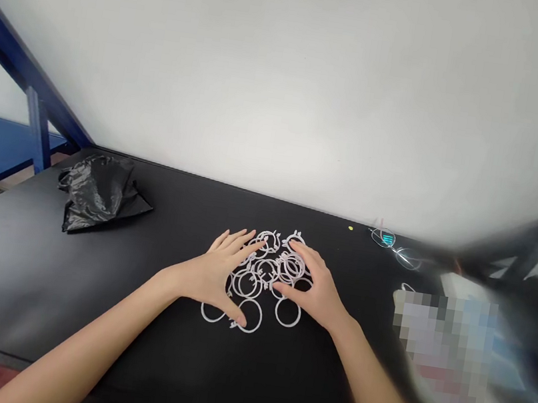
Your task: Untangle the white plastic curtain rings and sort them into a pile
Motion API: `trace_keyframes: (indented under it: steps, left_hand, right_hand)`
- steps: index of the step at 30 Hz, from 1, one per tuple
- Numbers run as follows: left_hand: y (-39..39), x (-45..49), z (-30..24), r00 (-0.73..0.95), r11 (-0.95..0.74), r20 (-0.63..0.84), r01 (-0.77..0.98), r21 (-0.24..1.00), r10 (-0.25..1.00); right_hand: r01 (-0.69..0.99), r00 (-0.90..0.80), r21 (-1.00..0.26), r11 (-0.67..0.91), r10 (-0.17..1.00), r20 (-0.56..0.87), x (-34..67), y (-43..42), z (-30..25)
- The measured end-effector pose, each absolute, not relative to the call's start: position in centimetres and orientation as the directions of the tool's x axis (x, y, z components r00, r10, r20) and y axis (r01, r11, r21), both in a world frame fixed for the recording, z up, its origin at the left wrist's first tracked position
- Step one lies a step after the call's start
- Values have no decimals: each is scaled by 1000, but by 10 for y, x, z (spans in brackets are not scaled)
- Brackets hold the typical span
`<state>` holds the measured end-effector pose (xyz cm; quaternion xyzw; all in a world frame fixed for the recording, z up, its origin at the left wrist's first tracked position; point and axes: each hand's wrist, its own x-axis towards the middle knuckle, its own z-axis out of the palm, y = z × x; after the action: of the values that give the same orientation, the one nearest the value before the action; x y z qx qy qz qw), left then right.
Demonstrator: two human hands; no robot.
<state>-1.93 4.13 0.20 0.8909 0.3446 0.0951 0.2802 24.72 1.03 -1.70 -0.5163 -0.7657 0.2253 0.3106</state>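
A pile of several white plastic rings (266,272) lies in the middle of a black table (138,330). My left hand (218,271) rests flat on the left side of the pile, fingers spread, its thumb touching a ring at the front. My right hand (314,286) lies on the right side of the pile with fingers stretched over the rings. Neither hand grips anything.
A crumpled black plastic bag (95,199) sits at the table's far left. A pair of glasses (396,247) lies at the far right near the white wall. A blurred, pixelated object (443,352) lies at the right. Blue metal framing (35,106) stands to the left.
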Motion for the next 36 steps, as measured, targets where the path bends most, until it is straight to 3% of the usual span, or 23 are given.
trace_keyframes:
  steps: [5,11,16,21,26,36]
  left_hand:
    - [40,-10,-6,725,-633,54,559,535,686]
    - [41,0,-18,631,-630,218,557,541,745]
    - [41,2,-17,595,-631,298,491,600,747]
    - [39,5,-12,558,-661,393,432,614,731]
    - [36,5,-10,534,-694,458,428,579,711]
    - [35,5,-4,534,-723,496,411,556,685]
  right_hand:
    - [698,-361,-610,375,920,152,235,2,-23]
    - [628,-303,-663,407,913,274,224,0,-26]
    - [567,-188,-745,352,936,298,221,-1,-21]
    - [562,-147,-747,354,932,331,217,-5,-17]
    - [542,-133,-749,382,918,373,217,-6,-16]
    - [487,-71,-828,277,958,279,218,-10,-12]
